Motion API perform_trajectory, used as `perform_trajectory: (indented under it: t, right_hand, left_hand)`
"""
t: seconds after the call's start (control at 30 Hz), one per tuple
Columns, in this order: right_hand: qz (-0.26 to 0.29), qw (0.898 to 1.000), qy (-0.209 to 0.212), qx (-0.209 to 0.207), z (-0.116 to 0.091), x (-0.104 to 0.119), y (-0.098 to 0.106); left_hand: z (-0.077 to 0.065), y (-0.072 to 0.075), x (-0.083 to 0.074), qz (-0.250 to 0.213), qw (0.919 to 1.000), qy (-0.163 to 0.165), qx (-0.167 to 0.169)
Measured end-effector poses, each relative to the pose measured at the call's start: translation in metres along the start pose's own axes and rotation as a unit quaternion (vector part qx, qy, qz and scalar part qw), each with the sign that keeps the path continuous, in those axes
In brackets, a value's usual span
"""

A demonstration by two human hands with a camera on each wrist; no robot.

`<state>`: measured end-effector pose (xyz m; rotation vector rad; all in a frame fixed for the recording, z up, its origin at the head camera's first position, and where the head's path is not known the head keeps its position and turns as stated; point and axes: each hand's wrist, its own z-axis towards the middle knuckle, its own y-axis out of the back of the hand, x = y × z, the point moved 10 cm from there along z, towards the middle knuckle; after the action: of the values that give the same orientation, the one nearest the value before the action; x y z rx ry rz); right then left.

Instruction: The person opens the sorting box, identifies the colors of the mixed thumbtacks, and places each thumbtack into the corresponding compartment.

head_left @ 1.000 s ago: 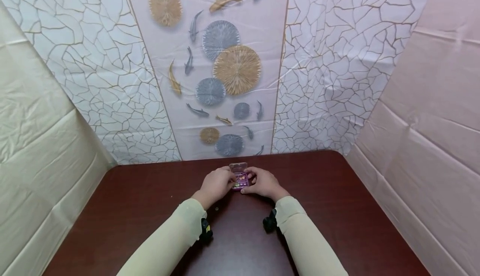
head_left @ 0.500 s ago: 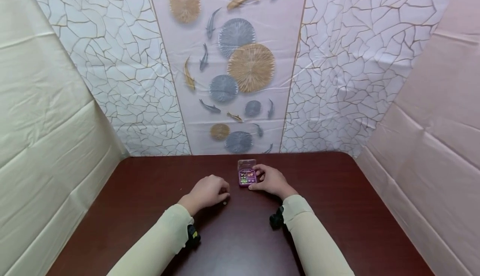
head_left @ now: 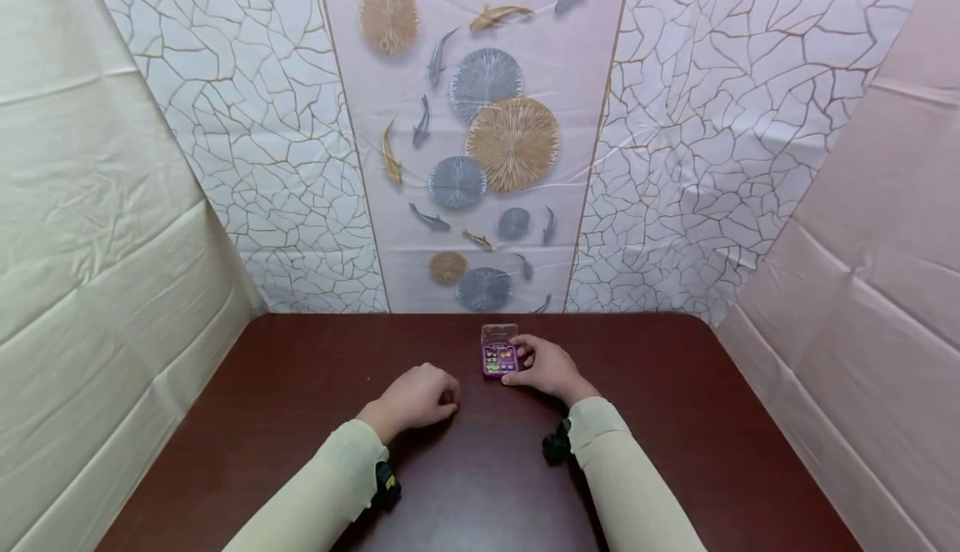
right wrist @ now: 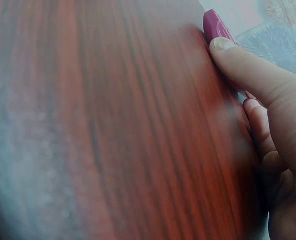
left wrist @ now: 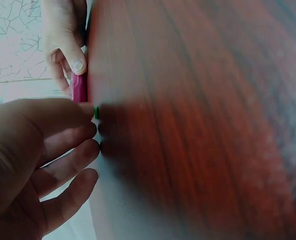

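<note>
On the far part of the table lies a small purple case (head_left: pixel 500 359), its clear lid (head_left: pixel 499 334) raised at the back. Small green, orange and pale pieces sit in its compartments. My right hand (head_left: pixel 551 368) grips the case from the right, thumb on its front edge, fingers at its side; the right wrist view shows the thumb on the purple wall (right wrist: pixel 215 25). To the left and nearer me, my left hand (head_left: pixel 416 398) is low over the table, fingers bent. Its thumb and index tips pinch a tiny green piece (left wrist: pixel 96 112) at the tabletop; the index is mostly hidden.
The dark red-brown wooden table (head_left: pixel 480 469) has rounded far corners. A patterned cloth (head_left: pixel 480 202) hangs right behind its far edge, with pale cloth panels on both sides. A tiny pale speck (head_left: pixel 368 378) lies left of the left hand.
My left hand has drawn back from the case, left and toward me, and its fingers now cover the tiny piece that lay on the table. The right hand stays at the case.
</note>
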<state>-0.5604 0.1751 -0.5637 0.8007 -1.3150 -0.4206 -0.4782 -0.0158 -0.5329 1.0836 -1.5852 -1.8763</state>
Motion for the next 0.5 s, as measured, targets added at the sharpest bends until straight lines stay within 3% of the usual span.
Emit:
perform_trajectory:
  t: [0.27, 0.5]
  right_hand:
    - [0.009, 1.000, -0.009, 0.001, -0.006, -0.009, -0.003]
    - [0.005, 1.000, -0.003, -0.006, -0.004, -0.006, 0.001]
  left_hand:
    - [0.001, -0.008, -0.007, 0.030, 0.9988, -0.028, -0.028]
    - [0.012, 0.012, -0.015, 0.094, 0.9907, -0.029, -0.094]
